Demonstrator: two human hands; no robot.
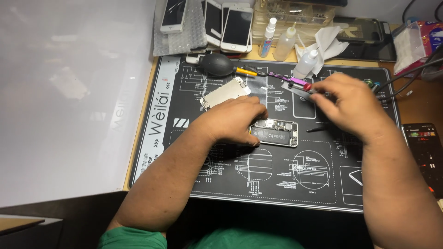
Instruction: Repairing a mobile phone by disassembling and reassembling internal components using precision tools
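An opened phone body [277, 132] with its black battery showing lies on the black repair mat [184, 152]. My left hand [233, 120] rests on the phone's left end, fingers curled over it and pinning it down. My right hand [346, 103] is raised to the right of the phone, fingers closed around a small tool with a red and purple end [302, 84]. A detached silver screen panel [224, 93] lies face down just beyond my left hand.
A black air blower [217, 64], tweezers and small plastic bottles [284, 44] stand at the mat's far edge. Several phones [235, 27] lie behind. A white tissue [330, 39], cables at right and a lit phone [422, 147] sit nearby. A white surface fills the left.
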